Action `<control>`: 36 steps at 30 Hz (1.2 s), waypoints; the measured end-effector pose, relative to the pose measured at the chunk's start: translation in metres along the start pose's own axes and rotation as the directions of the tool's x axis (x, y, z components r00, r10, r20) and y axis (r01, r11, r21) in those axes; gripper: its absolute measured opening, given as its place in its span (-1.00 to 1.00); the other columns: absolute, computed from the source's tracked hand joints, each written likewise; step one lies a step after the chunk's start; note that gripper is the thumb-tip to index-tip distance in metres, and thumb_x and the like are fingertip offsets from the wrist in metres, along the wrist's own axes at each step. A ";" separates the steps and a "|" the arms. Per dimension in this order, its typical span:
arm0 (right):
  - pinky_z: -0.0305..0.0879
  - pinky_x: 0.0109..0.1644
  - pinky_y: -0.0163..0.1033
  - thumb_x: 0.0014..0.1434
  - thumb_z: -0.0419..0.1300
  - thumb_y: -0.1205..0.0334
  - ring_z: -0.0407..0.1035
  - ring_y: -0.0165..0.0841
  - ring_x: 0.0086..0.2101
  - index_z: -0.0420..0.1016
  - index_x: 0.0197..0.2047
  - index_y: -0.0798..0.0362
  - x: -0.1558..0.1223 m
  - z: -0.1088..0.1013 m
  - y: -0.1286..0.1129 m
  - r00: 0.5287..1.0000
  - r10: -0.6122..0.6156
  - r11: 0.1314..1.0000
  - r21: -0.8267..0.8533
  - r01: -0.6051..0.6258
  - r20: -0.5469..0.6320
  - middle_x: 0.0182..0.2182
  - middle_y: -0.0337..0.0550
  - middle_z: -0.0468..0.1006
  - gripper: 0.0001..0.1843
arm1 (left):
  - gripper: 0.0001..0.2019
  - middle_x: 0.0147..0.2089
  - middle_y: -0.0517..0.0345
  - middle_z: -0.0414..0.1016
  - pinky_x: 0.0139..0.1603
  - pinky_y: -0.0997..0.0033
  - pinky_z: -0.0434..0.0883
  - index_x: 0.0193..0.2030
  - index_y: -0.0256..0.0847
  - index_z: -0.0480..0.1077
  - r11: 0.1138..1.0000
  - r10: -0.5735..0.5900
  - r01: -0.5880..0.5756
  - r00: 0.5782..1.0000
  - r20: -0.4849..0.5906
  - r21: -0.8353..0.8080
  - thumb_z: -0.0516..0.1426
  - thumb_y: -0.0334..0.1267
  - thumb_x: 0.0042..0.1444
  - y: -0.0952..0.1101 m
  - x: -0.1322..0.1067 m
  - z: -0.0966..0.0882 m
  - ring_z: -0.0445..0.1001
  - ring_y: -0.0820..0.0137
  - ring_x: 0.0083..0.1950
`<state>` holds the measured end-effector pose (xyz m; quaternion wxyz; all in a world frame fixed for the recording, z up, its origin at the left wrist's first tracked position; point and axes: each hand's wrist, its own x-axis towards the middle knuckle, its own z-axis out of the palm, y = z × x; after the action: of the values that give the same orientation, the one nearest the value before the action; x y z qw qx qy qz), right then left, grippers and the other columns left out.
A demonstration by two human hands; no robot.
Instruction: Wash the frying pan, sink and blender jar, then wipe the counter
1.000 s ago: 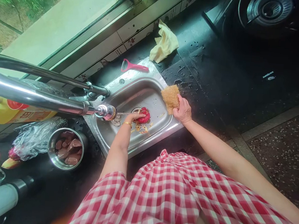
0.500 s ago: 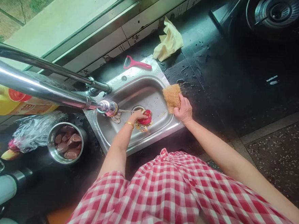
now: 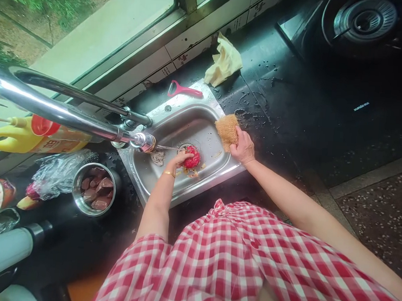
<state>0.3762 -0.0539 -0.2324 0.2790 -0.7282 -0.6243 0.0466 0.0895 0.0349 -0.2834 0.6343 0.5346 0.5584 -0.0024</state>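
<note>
My left hand (image 3: 181, 159) is inside the steel sink (image 3: 147, 183), its fingers closed on a red, round, rough-surfaced thing (image 3: 192, 157) beside the drain. What kind of thing it is, I cannot make out. Food scraps (image 3: 191, 173) lie around it, and a thin stream of water runs from the faucet head (image 3: 145, 143) towards it. At the sink's right rim, my right hand (image 3: 243, 146) grips a tan, coarse sponge (image 3: 227, 130) between thumb and fingers. A crumpled pale clump (image 3: 157, 157) rests in the sink under the faucet.
A pink peeler (image 3: 186, 91) lies on the sink's back ledge. Behind it is a yellowish cloth (image 3: 225, 63). A metal pot (image 3: 75, 185) with dark reddish-brown chunks, a plastic bag (image 3: 61, 173) and a yellow bottle (image 3: 16, 140) stand left. A gas burner (image 3: 365, 20) sits far right.
My left hand has shifted slightly, and more of the red thing shows beside the fingers. The right hand still holds the sponge. The whole view has tilted a little.
</note>
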 end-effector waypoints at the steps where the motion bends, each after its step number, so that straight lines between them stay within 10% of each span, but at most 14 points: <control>1: 0.31 -0.01 -0.02 -0.02 -0.01 0.30 0.29 -0.11 -0.15 0.15 0.26 0.25 0.001 0.000 -0.001 1.000 0.004 1.000 0.006 -0.004 0.006 -0.16 0.09 0.41 -0.27 | -0.60 -0.09 -0.10 0.56 -0.08 0.30 0.51 0.01 -0.34 0.33 0.997 -0.007 0.007 1.000 -0.005 -0.082 0.11 -0.09 0.11 0.000 -0.005 0.003 0.55 0.32 -0.11; 7: 0.29 0.02 0.00 -0.01 -0.01 0.30 0.28 -0.09 -0.12 0.13 0.29 0.26 0.006 0.003 -0.004 0.999 0.016 0.997 0.070 -0.018 0.039 -0.14 0.12 0.40 -0.25 | -0.70 -0.13 -0.03 0.58 0.00 0.34 0.50 -0.06 -0.31 0.38 0.785 -0.063 -0.025 0.991 -0.120 -0.619 0.11 -0.19 0.10 0.018 -0.041 0.019 0.55 0.30 -0.03; 17: 0.00 0.25 0.18 0.03 0.12 0.06 0.05 0.03 0.18 0.35 0.17 0.12 0.001 -0.052 -0.041 0.991 0.136 0.918 0.379 -0.120 -0.016 0.22 0.11 0.20 -0.37 | -0.54 0.16 0.00 0.44 0.10 0.29 0.47 0.16 -0.19 0.29 0.872 0.206 -0.290 0.948 -0.240 -0.394 -0.07 0.01 0.25 0.111 -0.120 0.010 0.34 0.23 0.26; 19: 0.05 0.26 0.05 0.12 0.04 0.07 0.17 -0.11 0.13 0.45 0.03 0.08 0.000 -0.058 -0.066 0.971 0.224 0.704 0.677 -0.217 0.078 0.12 0.02 0.35 -0.54 | -0.53 0.15 0.00 0.45 0.08 0.26 0.47 0.19 -0.17 0.27 0.861 0.275 -0.335 0.940 -0.203 -0.383 -0.07 0.02 0.26 0.128 -0.131 0.008 0.34 0.20 0.25; 21: 0.20 0.15 0.01 0.21 -0.06 0.05 0.34 -0.22 -0.04 0.47 -0.07 0.03 0.001 -0.053 -0.093 0.873 0.303 0.284 0.839 -0.465 0.381 -0.05 -0.05 0.47 -0.61 | -0.54 0.08 0.01 0.49 0.02 0.23 0.49 0.20 -0.15 0.28 0.828 0.340 -0.375 0.927 -0.158 -0.417 -0.05 0.00 0.25 0.142 -0.138 0.009 0.38 0.17 0.22; 24: 0.35 -0.05 0.00 0.29 -0.22 -0.07 0.42 -0.29 -0.27 0.40 -0.13 0.01 0.003 -0.039 -0.126 0.652 0.155 -0.365 0.657 -0.660 0.742 -0.27 -0.12 0.50 -0.53 | -0.52 0.02 0.00 0.52 0.00 0.21 0.50 0.21 -0.14 0.27 0.803 0.403 -0.414 0.907 -0.121 -0.429 -0.03 0.02 0.24 0.161 -0.145 0.021 0.42 0.17 0.17; 26: 0.39 -0.16 0.01 0.28 -0.26 -0.15 0.43 -0.27 -0.33 0.36 -0.12 0.00 0.002 -0.034 -0.138 0.651 -0.009 -0.605 0.514 -0.608 0.759 -0.35 -0.14 0.49 -0.48 | -0.48 0.03 -0.02 0.52 0.04 0.22 0.48 0.21 -0.19 0.26 0.818 0.422 -0.431 0.900 -0.112 -0.382 -0.01 0.06 0.21 0.170 -0.147 0.037 0.43 0.17 0.16; 30: 0.41 -0.13 -0.01 0.25 -0.23 -0.10 0.44 -0.21 -0.25 0.36 -0.10 -0.02 -0.004 -0.047 -0.139 0.799 0.009 -0.787 0.498 -0.366 0.602 -0.34 -0.13 0.53 -0.53 | -0.39 0.07 -0.10 0.49 0.08 0.27 0.45 0.15 -0.31 0.30 0.848 0.476 -0.478 0.877 -0.069 -0.229 0.12 0.10 0.09 0.181 -0.140 0.081 0.46 0.15 0.13; 36: 0.37 0.01 -0.01 0.18 -0.18 0.03 0.41 -0.17 -0.06 0.38 -0.14 -0.02 -0.013 -0.117 -0.076 0.850 0.326 -0.753 0.657 -0.031 0.414 -0.26 -0.07 0.56 -0.61 | -0.48 0.07 0.03 0.52 0.10 0.34 0.44 0.21 -0.20 0.28 0.780 0.621 -0.609 0.782 0.054 -0.146 0.15 -0.13 0.11 0.225 -0.125 0.165 0.49 0.24 0.10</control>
<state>0.3547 -0.1017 -0.1025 0.7891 -0.1649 0.0421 0.5903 0.2944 -0.0552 -0.0746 0.6584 0.6474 0.3203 0.2118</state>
